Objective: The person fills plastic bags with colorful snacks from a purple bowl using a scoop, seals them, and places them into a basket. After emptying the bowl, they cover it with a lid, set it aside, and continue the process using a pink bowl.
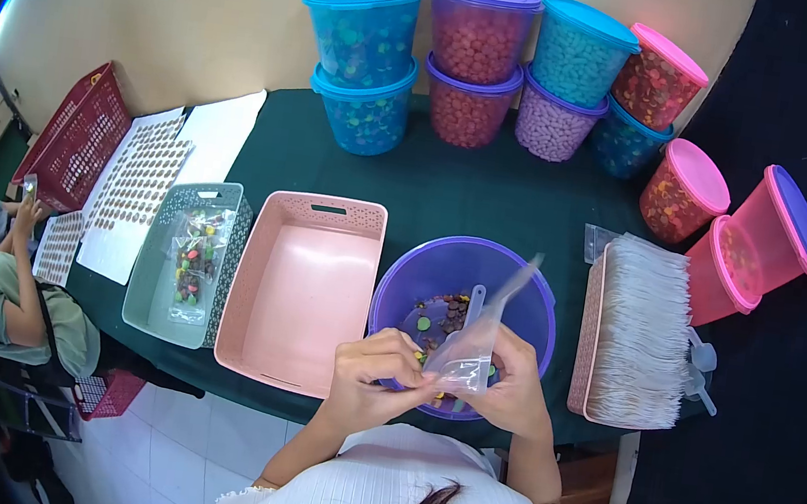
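Note:
In the head view, both my hands grip a clear plastic bag (468, 353) above a purple tub (547, 315). My left hand (373, 374) pinches one side of the bag with thumb and fingers. Its other side is held by my right hand (520, 387), fingers closed on the plastic. No candy can be made out inside the bag. Lower down in the tub lie brown, green and yellow candies (454, 314), partly hidden by the bag and my hands. A pale scoop (476, 303) rests among them, its handle pointing up.
A pink basket (314, 286) stands left of the tub, beside a green basket (142, 290) with filled candy bags (193, 261). To the right, another basket holds stacked white packets (638, 331), with clear scoops (703, 355) alongside. Lidded candy tubs (474, 44) line the back. Another person (23, 311) sits left.

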`<state>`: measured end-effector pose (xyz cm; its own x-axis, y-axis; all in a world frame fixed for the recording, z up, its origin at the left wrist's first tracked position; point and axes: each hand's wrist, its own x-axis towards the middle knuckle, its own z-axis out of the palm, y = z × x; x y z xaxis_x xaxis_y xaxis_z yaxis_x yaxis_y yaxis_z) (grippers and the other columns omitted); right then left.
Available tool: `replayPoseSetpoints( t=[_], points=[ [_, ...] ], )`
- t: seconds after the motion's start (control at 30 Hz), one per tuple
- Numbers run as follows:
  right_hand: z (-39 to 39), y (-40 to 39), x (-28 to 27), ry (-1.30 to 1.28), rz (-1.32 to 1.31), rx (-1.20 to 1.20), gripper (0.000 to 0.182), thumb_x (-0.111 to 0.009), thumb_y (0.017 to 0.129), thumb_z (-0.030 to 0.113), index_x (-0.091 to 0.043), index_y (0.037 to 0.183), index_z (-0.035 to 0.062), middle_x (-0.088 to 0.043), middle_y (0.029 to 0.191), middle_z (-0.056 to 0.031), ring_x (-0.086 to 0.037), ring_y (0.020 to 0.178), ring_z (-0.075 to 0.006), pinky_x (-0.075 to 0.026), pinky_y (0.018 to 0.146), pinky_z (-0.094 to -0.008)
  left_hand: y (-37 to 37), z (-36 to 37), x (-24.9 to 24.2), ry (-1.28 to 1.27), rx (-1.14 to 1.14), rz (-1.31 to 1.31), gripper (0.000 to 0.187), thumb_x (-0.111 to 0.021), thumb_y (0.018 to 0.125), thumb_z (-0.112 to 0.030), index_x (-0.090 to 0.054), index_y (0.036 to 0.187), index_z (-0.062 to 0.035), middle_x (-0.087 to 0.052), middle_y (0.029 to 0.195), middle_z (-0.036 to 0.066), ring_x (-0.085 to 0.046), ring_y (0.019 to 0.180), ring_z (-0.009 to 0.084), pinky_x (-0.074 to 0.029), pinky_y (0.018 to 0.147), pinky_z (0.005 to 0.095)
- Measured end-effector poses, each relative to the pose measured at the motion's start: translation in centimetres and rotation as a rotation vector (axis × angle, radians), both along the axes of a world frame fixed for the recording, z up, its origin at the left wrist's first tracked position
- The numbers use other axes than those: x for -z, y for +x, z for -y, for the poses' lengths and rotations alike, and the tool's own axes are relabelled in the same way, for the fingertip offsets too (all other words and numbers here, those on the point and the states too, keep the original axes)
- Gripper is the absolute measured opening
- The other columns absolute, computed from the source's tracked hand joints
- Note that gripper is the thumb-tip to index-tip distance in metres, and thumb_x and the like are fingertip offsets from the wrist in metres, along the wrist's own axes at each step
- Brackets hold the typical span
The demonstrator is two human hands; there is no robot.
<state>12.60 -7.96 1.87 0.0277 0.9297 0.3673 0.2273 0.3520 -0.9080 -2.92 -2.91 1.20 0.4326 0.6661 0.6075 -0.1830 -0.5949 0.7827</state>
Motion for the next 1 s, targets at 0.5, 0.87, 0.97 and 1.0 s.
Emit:
replayPoseSetpoints(
  t=[0.5,0.87,0.97,1.0],
  points=[
    [4.0,1.4,-0.8,0.156,-0.252,0.041,0.012,-0.055,0.066,-0.007,-0.058,0.078,-0.0051,-0.063,0.070,-0.0134,-0.060,0.057,-0.0144,-0.047,0.054,-0.0226,0.1,-1.7,-2.2,-0.096,-0.367,0.203,0.036,-0.070,0.063,-0.008,-0.058,0.096,0.0000,-0.056,0.080,0.008,-0.052,0.086,0.0150,-0.044,0.069,0.0284],
    [4.2,2.6,0.3,-0.004,-0.384,0.006,0.016,-0.057,0.073,0.000,-0.053,0.087,-0.0062,-0.061,0.071,-0.0174,-0.060,0.060,-0.0179,-0.049,0.054,-0.0266,-0.5,-1.1,-0.9,-0.260,-0.367,0.157,0.026,-0.065,0.069,0.003,-0.052,0.092,0.0015,-0.061,0.064,0.009,-0.055,0.055,0.0064,-0.043,0.048,0.0166],
    [4.2,2.5,0.2,-0.090,-0.481,0.119,0.017,-0.055,0.074,-0.001,-0.052,0.090,-0.0066,-0.061,0.073,-0.0171,-0.061,0.062,-0.0181,-0.051,0.055,-0.0273,-0.4,-1.5,0.2,-0.155,-0.382,0.119,0.019,-0.063,0.071,0.003,-0.053,0.087,0.0024,-0.061,0.067,0.010,-0.056,0.057,0.0069,-0.044,0.050,0.0175],
    [4.1,2.6,0.0,-0.101,-0.466,0.116,0.018,-0.054,0.075,-0.001,-0.051,0.092,-0.0071,-0.061,0.075,-0.0176,-0.061,0.064,-0.0179,-0.051,0.056,-0.0274,-0.4,-1.5,0.6,-0.155,-0.380,0.116,0.019,-0.063,0.071,0.003,-0.053,0.087,0.0024,-0.061,0.067,0.010,-0.056,0.057,0.0069,-0.044,0.050,0.0175]
  ],
)
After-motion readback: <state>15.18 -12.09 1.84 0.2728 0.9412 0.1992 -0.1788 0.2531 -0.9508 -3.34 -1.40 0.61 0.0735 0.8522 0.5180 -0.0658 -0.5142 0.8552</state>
